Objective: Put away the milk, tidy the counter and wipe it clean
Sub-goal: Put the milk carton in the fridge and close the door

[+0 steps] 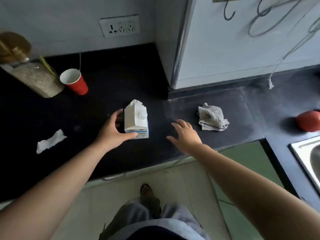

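A person's left hand [110,130] grips a white milk carton [136,120], the thumb lying across its lower front face and the fingers curled round its left side, while the right hand [186,134] hovers just beside it with fingers spread and relaxed, holding nothing. The carton stands upright near the front edge of the black counter [121,161], its round cap facing the camera and its top fold ragged. To its left, also toward the front edge, lies a crumpled white tissue [51,141]. To the right of the open hand, a grey waffle-weave cloth [212,119] sits bunched on the counter's narrower stretch. At the right end, a steel sink [310,156] is set into the counter, with a red rounded object [309,121] just behind it, cut off by the frame. Farther back on the left, a red cup [74,81] with a white inside stands beside a tall clear jar [34,78] of pale grains. A white wall socket [119,25] is mounted above the counter's back edge.
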Available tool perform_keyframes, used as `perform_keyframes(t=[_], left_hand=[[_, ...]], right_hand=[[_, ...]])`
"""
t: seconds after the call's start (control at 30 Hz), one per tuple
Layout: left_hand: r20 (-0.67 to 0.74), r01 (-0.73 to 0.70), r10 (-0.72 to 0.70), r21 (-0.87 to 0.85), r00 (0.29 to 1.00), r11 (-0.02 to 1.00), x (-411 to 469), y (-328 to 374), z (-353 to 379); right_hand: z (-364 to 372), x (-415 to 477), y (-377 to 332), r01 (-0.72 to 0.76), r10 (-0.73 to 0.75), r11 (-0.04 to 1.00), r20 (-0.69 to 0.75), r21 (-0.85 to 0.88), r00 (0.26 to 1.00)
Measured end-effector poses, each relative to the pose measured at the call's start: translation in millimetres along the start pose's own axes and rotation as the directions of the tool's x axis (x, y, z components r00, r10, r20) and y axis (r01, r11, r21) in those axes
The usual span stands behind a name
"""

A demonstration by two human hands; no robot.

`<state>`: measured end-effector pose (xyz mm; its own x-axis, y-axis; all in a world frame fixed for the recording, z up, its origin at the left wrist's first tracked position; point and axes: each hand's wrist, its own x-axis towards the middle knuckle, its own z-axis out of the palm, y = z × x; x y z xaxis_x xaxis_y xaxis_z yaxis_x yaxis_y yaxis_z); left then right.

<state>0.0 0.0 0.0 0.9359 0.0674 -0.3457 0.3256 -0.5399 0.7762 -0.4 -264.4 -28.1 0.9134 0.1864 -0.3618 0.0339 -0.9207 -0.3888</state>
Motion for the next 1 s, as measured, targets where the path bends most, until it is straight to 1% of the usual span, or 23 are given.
perform_keyframes(t=[0.1, 0.2, 0.33, 0.4, 0.5, 0.67, 0.77, 0.83, 0.93, 1.0], left_hand=[[0.038, -0.054, 0.054, 0.000, 0.998, 0.999, 8.7, 2.4, -1.7], [0.067, -0.082, 0.084, -0.034, 0.994, 0.996, 12.3, 4.1, 1.6], [0.004, -0.058, 0.059, -0.112, 0.998, 0.992, 1.4, 11.6, 15.2], [-0.044, -0.052, 0.047, -0.143, 0.998, 0.988, -3.4, 12.4, 21.8], [-0.135, -0.021, 0.003, -0.131, 0.991, 0.991, -12.9, 19.8, 28.6], [-0.224, 0.030, -0.057, -0.124, 0.973, 0.992, -23.6, 30.9, 42.5], [-0.293, 0.078, -0.126, -0.172, 0.948, 0.982, -32.2, 32.8, 54.9], [-0.339, 0.114, -0.187, -0.223, 0.922, 0.968, -43.0, 31.5, 65.2], [-0.423, 0.129, -0.269, -0.332, 0.865, 0.935, -65.4, 36.3, 80.7], [-0.452, 0.083, -0.286, -0.416, 0.845, 0.905, -77.8, 42.7, 89.7]], right_hand=[[6.6, 7.1, 8.6, 0.018, -0.024, 0.987, -0.041, -0.161, 0.999], [18.9, 8.9, 19.3, 0.056, -0.072, 0.977, -0.070, -0.203, 0.995], [30.1, 7.0, 26.2, 0.080, -0.107, 0.981, -0.145, -0.178, 0.984], [30.4, 7.7, 28.0, 0.080, -0.104, 0.984, -0.150, -0.156, 0.983], [25.7, 8.0, 31.9, 0.100, -0.110, 0.991, -0.105, -0.090, 0.988], [14.8, 10.9, 46.6, 0.186, -0.192, 0.974, -0.034, -0.126, 0.981], [10.4, 14.0, 52.9, 0.237, -0.239, 0.962, 0.001, -0.139, 0.971], [8.4, 14.4, 55.9, 0.270, -0.270, 0.956, 0.017, -0.113, 0.963], [-0.7, 17.5, 57.3, 0.307, -0.307, 0.952, 0.046, -0.003, 0.951], [-15.1, 17.5, 55.0, 0.317, -0.322, 0.944, 0.047, 0.092, 0.945]])
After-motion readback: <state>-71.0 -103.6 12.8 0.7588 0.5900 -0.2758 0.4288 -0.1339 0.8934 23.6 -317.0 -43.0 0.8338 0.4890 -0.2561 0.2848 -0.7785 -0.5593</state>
